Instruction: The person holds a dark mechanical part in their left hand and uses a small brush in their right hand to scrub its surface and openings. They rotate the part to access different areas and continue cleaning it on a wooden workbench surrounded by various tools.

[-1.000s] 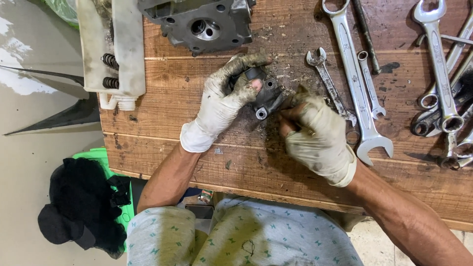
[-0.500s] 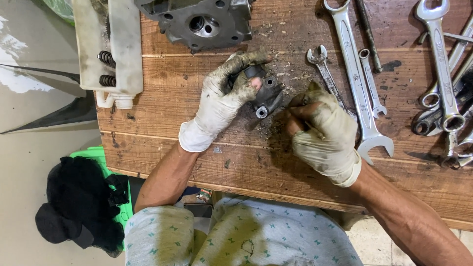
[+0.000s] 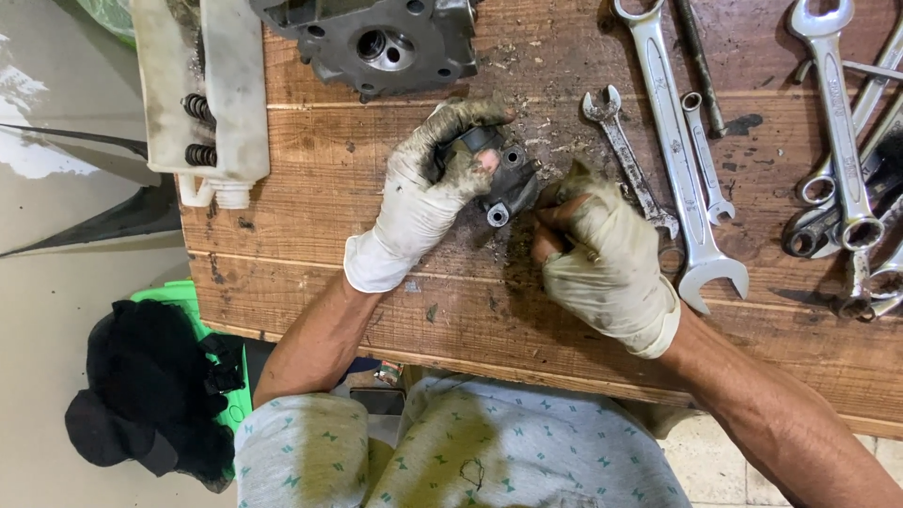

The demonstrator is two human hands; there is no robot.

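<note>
Gloved hands [image 3: 513, 212] on grimy metal part [image 3: 508, 183]

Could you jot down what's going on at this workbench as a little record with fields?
Setting: wooden bench, grimy, seen from above
Left hand: gloved, gripping a small dark metal part
Right hand: gloved, fingers curled shut against that part's edge; what it pinches is hidden
Far edge: grey engine block, white plastic tub holding springs
Right side: spanners laid out loose
Floor: black cloth

White plastic container [image 3: 202, 89], cut open, grimy, at bench's far-left edge.
</note>
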